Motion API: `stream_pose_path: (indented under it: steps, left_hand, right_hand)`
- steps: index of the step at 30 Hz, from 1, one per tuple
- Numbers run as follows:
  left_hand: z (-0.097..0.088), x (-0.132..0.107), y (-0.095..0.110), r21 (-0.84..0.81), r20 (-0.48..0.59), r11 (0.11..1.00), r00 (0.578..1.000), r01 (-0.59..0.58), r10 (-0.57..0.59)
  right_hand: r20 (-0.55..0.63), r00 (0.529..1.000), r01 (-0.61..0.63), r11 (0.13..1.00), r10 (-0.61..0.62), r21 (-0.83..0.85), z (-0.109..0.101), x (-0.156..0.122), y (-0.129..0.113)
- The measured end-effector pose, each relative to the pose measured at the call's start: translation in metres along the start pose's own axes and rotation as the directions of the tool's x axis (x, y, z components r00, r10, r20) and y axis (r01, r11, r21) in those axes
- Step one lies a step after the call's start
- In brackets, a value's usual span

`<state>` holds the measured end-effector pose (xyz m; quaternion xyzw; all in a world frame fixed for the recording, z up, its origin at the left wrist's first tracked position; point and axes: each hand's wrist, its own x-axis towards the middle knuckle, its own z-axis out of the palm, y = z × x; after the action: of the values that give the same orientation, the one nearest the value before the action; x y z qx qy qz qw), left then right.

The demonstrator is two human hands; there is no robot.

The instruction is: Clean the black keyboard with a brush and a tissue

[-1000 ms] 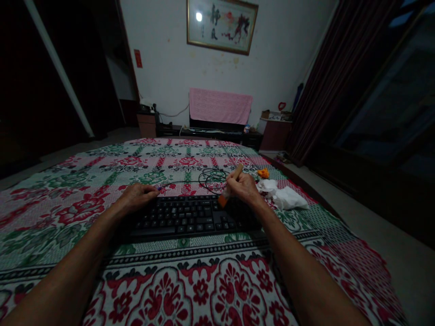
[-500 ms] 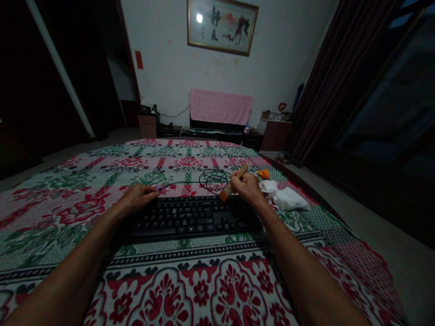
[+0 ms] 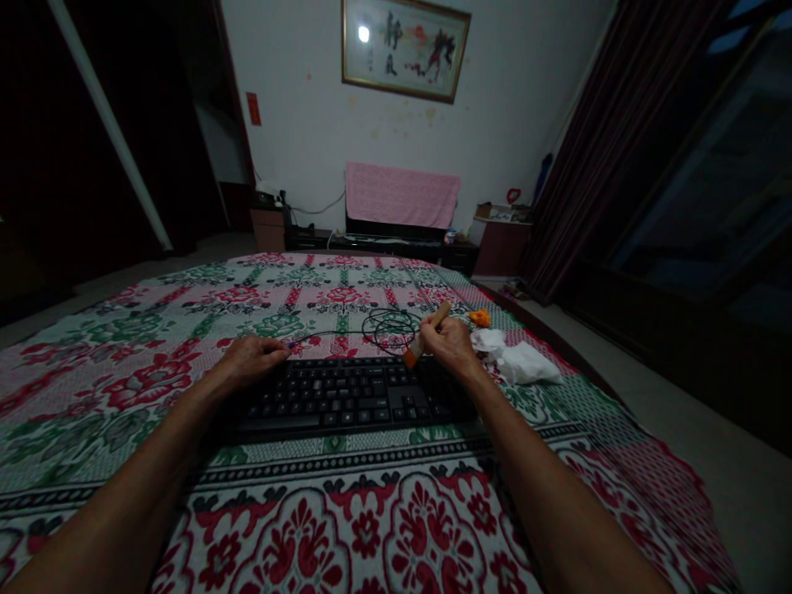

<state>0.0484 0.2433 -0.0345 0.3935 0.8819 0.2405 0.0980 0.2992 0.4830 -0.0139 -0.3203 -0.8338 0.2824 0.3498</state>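
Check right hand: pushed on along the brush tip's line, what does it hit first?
Probably the keyboard: the right hand holds the brush slanted down-left, bristles just over its far key rows. Depth is unclear; they may already touch.

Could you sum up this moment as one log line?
left hand: resting at keyboard far-left corner | right hand: gripping brush, bristles near keyboard's far edge | nearby: coiled cable, white tissue

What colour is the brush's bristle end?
Orange, on the brush; the head view shows it best.
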Motion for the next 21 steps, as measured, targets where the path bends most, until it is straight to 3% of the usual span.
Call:
stream_pose_path:
  steps: [7, 14, 21]
  left_hand:
    - [-0.002, -0.003, 0.004, 0.017, 0.004, 1.000, 1.000, 0.014, -0.014]
    - [0.002, 0.004, -0.005, -0.010, 0.009, 1.000, 1.000, 0.008, -0.007]
    - [0.002, 0.001, -0.003, -0.011, 0.015, 1.000, 1.000, -0.017, 0.017]
  right_hand:
    - [0.224, 0.975, 0.001, 1.000, 0.004, -0.020, -0.004, 0.001, 0.003]
    - [-0.026, 1.000, -0.011, 1.000, 0.012, 0.027, -0.009, 0.007, 0.010]
    - [0.084, 0.996, 0.021, 0.990, -0.009, -0.141, -0.009, 0.004, 0.010]
